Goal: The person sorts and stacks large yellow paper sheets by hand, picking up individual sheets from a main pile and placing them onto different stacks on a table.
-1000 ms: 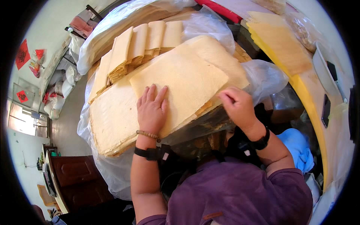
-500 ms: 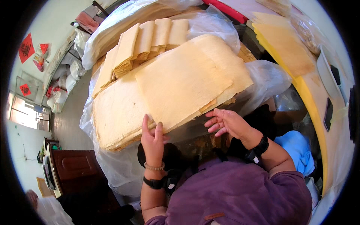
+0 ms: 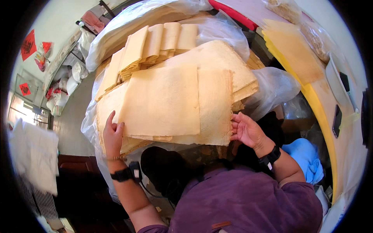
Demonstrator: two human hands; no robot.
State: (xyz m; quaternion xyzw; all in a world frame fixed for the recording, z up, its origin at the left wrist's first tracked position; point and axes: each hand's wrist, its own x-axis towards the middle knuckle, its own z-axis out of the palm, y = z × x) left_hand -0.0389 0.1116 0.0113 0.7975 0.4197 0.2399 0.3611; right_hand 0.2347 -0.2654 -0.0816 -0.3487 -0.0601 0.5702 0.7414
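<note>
Two overlapping thin, pale-yellow sheets (image 3: pixel 161 103), like dried tofu skin, lie slanted over a thick stack (image 3: pixel 223 56) of similar sheets. Their near edge hangs toward me, past the stack's front. At their lower left corner, my left hand (image 3: pixel 113 139) has its thumb on the edge and its index finger stretched upward; the other fingers are partly hidden. My right hand (image 3: pixel 247 130) has bent fingers closed at the ragged right edge, palm partly up. Folded bundles of sheets (image 3: pixel 151 40) stand in a row behind the stack.
Clear plastic film (image 3: pixel 274 83) spreads under and around the stack. On the right, a yellow-edged table (image 3: pixel 307 91) carries a white basin (image 3: pixel 337 79) and a phone (image 3: pixel 337 118). A blue cloth (image 3: pixel 305 155) is by my right arm. White cloth (image 3: pixel 35 155) shows at far left.
The two overlapping sheets have shifted left and toward me and turned straighter. My left hand has moved left with their corner; my right hand now meets their right edge. White cloth rose at far left.
</note>
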